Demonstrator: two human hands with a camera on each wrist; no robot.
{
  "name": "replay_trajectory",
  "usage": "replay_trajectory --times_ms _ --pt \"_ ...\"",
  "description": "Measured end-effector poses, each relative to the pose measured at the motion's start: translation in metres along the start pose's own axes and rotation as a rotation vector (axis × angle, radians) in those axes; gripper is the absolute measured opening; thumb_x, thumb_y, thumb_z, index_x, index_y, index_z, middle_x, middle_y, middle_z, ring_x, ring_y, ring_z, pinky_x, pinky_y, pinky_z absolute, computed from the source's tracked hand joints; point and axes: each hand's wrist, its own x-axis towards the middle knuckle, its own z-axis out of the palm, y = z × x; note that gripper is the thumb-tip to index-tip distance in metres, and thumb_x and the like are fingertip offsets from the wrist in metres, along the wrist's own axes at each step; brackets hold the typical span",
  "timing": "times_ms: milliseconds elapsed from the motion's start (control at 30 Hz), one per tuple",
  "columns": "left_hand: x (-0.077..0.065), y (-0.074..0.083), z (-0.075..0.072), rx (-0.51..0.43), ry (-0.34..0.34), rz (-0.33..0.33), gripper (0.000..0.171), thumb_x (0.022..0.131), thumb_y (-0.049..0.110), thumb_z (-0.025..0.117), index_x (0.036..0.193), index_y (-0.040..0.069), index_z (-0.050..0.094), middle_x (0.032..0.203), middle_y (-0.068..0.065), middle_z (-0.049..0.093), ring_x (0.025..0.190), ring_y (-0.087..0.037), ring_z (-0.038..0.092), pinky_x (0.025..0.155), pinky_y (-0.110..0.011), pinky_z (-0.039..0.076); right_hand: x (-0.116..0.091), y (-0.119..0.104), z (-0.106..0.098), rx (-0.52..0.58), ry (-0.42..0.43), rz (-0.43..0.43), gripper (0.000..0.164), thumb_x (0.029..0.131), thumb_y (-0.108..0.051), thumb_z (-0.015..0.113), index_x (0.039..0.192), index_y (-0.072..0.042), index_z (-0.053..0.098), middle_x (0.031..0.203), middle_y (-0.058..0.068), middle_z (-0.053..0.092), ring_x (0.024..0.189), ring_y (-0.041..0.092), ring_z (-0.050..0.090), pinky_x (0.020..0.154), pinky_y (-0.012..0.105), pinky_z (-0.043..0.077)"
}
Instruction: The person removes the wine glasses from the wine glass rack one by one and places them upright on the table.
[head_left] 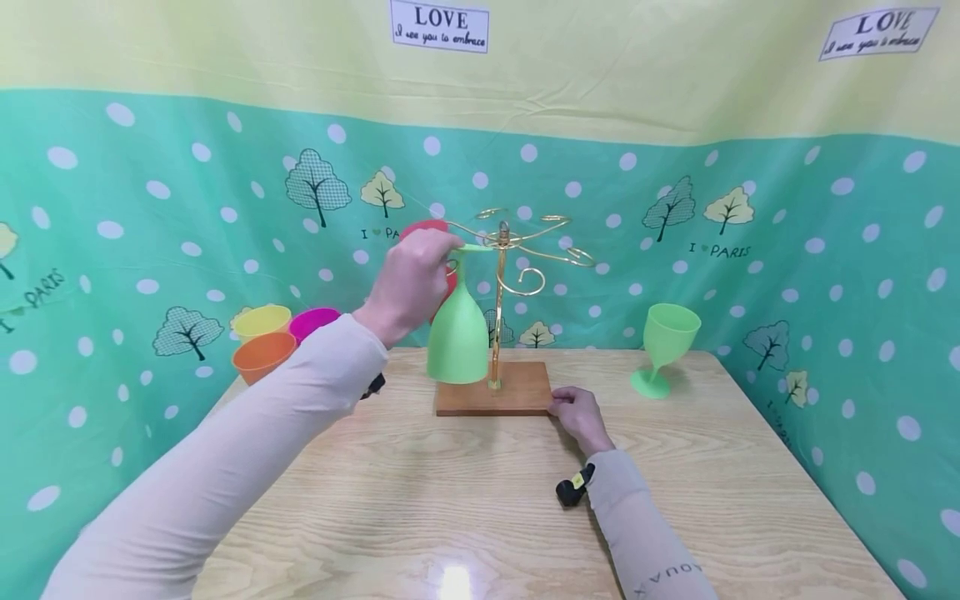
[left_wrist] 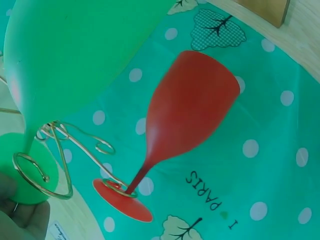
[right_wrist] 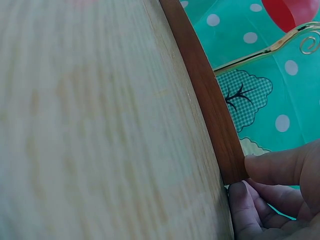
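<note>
My left hand (head_left: 412, 279) holds a light green plastic goblet (head_left: 457, 337) upside down by its foot, bowl hanging below. In the left wrist view, a curled gold hook (left_wrist: 67, 185) of the goblet rack overlaps the goblet's stem and foot. Just behind hangs a red goblet (left_wrist: 192, 105), upside down with its foot on another hook; in the head view my hand and the green goblet partly hide it. My right hand (head_left: 579, 414) pinches the front right corner of the rack's wooden base (head_left: 517, 398), thumb on top and fingers at its edge.
A second green goblet (head_left: 670, 333) stands upright at the right. Yellow (head_left: 262, 321), orange (head_left: 262, 357) and magenta (head_left: 313, 321) cups stand at the left, partly behind my left arm. More gold hooks (head_left: 525, 283) fan out from the rack's pole (head_left: 498, 325). A dotted cloth encloses the table.
</note>
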Motion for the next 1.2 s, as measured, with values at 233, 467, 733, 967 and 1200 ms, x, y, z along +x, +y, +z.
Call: replay_trajectory --times_ms 233,467,733,967,1200 --pt "-0.007 0.000 -0.001 -0.015 0.139 0.127 0.027 0.085 -0.015 0.047 0.099 -0.005 0.067 0.096 -0.016 0.068 0.093 -0.029 0.063 0.089 -0.037 0.052 0.000 0.000 0.000 0.004 -0.001 0.002 0.031 0.087 -0.006 0.063 0.118 0.000 0.062 0.105 0.014 0.062 0.094 0.025 0.058 0.079 0.035 0.048" --pt "-0.018 0.001 -0.014 -0.046 0.221 0.170 0.023 0.086 -0.014 0.051 0.098 -0.006 0.069 0.093 -0.017 0.068 0.090 -0.030 0.063 0.085 -0.037 0.053 0.000 -0.001 0.000 0.008 -0.009 0.014 0.031 0.088 -0.006 0.063 0.119 0.000 0.062 0.104 0.013 0.062 0.093 0.025 0.058 0.077 0.034 0.048" --pt "-0.042 -0.003 -0.021 -0.026 0.324 0.162 0.020 0.086 -0.013 0.054 0.096 -0.005 0.070 0.089 -0.017 0.068 0.085 -0.030 0.064 0.078 -0.039 0.055 0.001 0.001 0.001 0.015 -0.002 0.009 0.030 0.088 -0.006 0.063 0.117 0.000 0.063 0.104 0.013 0.063 0.094 0.025 0.058 0.079 0.034 0.047" --pt "-0.075 -0.009 -0.022 0.018 0.379 0.090 0.018 0.086 -0.009 0.056 0.098 -0.005 0.069 0.090 -0.017 0.068 0.086 -0.031 0.062 0.079 -0.039 0.054 0.000 0.000 -0.001 0.025 -0.013 0.007 0.032 0.088 -0.004 0.062 0.119 0.001 0.062 0.106 0.015 0.063 0.096 0.026 0.058 0.082 0.037 0.048" --pt "-0.102 -0.015 -0.018 0.000 0.399 0.014 0.019 0.086 -0.009 0.053 0.097 -0.006 0.068 0.091 -0.018 0.068 0.086 -0.031 0.063 0.082 -0.038 0.053 0.001 0.000 0.000 0.013 -0.009 0.012 0.031 0.088 -0.006 0.061 0.119 0.000 0.062 0.106 0.014 0.062 0.096 0.026 0.057 0.081 0.037 0.047"
